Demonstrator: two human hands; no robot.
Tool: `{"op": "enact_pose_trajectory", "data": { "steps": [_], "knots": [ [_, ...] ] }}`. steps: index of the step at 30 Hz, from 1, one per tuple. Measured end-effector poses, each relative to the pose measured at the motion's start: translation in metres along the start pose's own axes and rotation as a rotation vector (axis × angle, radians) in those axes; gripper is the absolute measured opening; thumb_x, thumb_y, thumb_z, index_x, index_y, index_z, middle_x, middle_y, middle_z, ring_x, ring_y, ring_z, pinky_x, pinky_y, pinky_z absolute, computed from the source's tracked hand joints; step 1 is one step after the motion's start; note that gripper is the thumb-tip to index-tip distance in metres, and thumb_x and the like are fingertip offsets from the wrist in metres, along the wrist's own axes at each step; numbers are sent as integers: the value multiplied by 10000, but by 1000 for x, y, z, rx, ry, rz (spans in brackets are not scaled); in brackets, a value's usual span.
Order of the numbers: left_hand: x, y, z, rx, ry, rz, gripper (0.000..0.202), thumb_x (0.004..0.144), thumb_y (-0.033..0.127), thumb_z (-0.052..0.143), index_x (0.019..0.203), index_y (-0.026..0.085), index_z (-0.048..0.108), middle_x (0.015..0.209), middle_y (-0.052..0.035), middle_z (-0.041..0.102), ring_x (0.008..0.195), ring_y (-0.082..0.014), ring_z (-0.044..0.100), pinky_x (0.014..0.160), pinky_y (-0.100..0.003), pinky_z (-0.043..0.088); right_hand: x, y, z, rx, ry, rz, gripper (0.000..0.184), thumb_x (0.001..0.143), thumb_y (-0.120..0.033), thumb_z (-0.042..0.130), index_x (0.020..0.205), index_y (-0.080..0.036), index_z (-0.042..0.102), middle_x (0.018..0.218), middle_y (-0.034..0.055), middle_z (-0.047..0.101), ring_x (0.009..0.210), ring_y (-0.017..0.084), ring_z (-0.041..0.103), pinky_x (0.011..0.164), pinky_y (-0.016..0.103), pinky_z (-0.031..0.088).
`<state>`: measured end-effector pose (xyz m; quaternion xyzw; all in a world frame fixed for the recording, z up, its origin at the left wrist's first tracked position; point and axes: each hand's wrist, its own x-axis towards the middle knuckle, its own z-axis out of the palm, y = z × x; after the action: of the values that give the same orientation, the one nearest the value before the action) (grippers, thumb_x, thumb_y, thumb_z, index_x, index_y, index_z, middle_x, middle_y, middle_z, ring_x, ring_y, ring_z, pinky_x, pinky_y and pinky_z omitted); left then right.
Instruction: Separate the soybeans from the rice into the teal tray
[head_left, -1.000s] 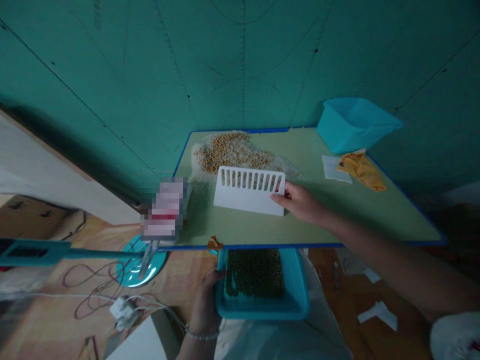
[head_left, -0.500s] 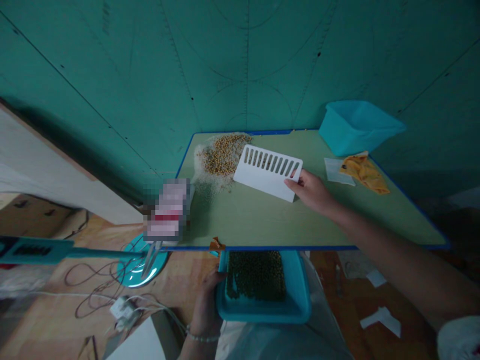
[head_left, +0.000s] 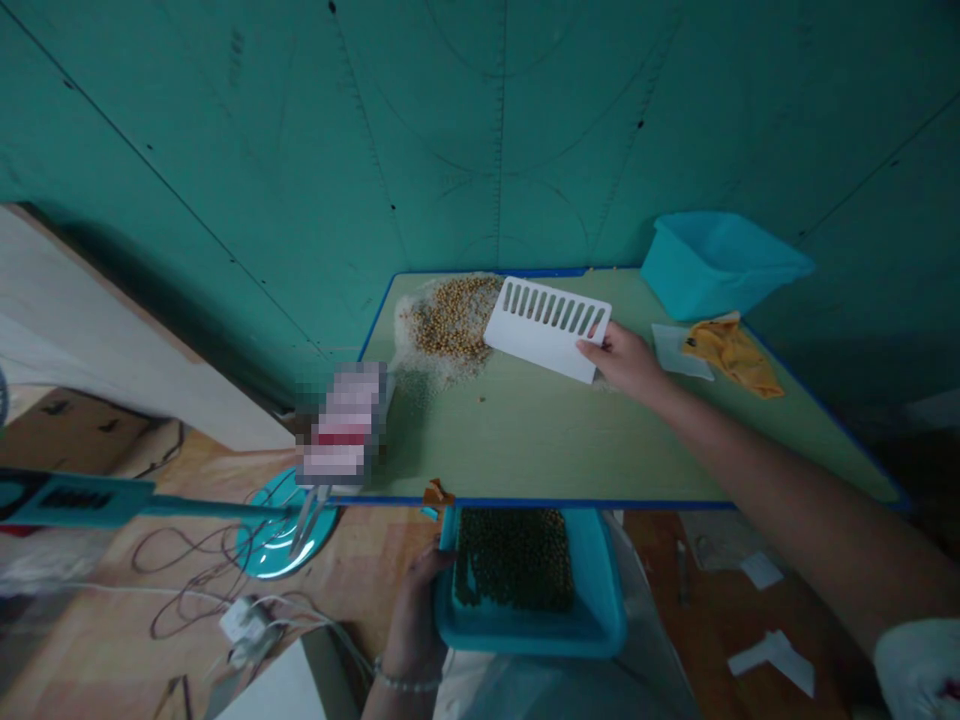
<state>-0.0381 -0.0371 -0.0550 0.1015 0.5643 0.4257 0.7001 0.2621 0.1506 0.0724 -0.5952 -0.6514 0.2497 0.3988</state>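
My right hand [head_left: 619, 355] grips the right end of a white plastic panel [head_left: 541, 345] with a row of slots along its far edge. The panel is tilted over the table, and its left end borders a pile of yellowish beans [head_left: 454, 318] mixed with pale grains. Whether it touches the beans I cannot tell. Below the table's front edge, my left hand [head_left: 420, 600] holds the left rim of a blue plastic bin [head_left: 536, 640] at my lap. Dark green beans [head_left: 510, 560] cover much of its bottom, with some yellowish ones at the right.
An orange cloth [head_left: 739, 355] and a white sheet [head_left: 679, 352] lie right on the table [head_left: 540, 450], before another blue bin [head_left: 712, 270]. A blurred-out pink device [head_left: 345, 425] on a stand is at the left edge. Cables [head_left: 187, 570] cross the floor. A green wall rises behind.
My right hand and the panel have shifted slightly away from me and to the right, off the pile's edge. The view has tilted a little. My left hand stays on the bin.
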Motion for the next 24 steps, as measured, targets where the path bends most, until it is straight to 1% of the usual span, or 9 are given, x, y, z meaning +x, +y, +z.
{"op": "enact_pose_trajectory", "data": {
  "steps": [5, 8, 11, 14, 17, 22, 24],
  "knots": [
    [-10, 0, 1, 29, 40, -34, 226, 432, 104, 609, 617, 227, 648, 629, -52, 728, 1069, -404, 556, 802, -467, 499, 6, -3, -9, 55, 0, -24, 151, 747, -211, 559, 890, -179, 593, 933, 79, 690, 821, 218, 637, 745, 403, 499],
    [-22, -5, 2, 16, 64, -45, 205, 465, 171, 636, 661, 223, 665, 683, -69, 742, 1086, -409, 546, 794, -471, 504, 12, -4, -18, 83, 62, -54, 155, 754, -195, 554, 905, -177, 585, 950, 87, 683, 846, 220, 634, 763, 406, 494],
    [-31, -8, 5, -3, 69, -47, 217, 492, 236, 654, 708, 227, 673, 765, -75, 754, 1099, -397, 543, 792, -459, 510, 15, -3, -22, 51, 99, -79, 150, 753, -178, 552, 898, -181, 589, 934, 78, 684, 848, 221, 630, 774, 412, 491],
    [-33, -9, 9, -11, 60, -43, 213, 495, 249, 657, 705, 221, 675, 785, -86, 755, 1109, -392, 538, 795, -442, 514, 12, -1, -20, 2, 53, -68, 157, 755, -187, 555, 906, -185, 597, 940, 81, 689, 842, 229, 631, 770, 424, 493],
    [-30, -5, 11, -12, 55, -46, 204, 495, 249, 651, 695, 216, 672, 772, -85, 753, 1106, -397, 539, 797, -450, 512, 5, -1, -16, -22, 1, -60, 154, 752, -210, 565, 895, -175, 609, 926, 96, 694, 815, 238, 637, 758, 434, 494],
    [-27, 4, 13, 1, 51, -48, 250, 454, 140, 633, 695, 197, 667, 713, -78, 745, 1083, -386, 558, 820, -449, 504, 0, -1, -14, -13, -33, -64, 173, 765, -230, 559, 924, -187, 613, 937, 76, 699, 824, 224, 639, 777, 422, 493],
    [-30, 5, 15, -1, 47, -50, 245, 466, 150, 633, 705, 185, 673, 717, -77, 745, 1058, -382, 577, 827, -453, 501, -1, -2, -14, -14, -53, -60, 169, 763, -231, 564, 917, -187, 616, 927, 74, 703, 816, 223, 641, 767, 420, 498]
  ]
}}
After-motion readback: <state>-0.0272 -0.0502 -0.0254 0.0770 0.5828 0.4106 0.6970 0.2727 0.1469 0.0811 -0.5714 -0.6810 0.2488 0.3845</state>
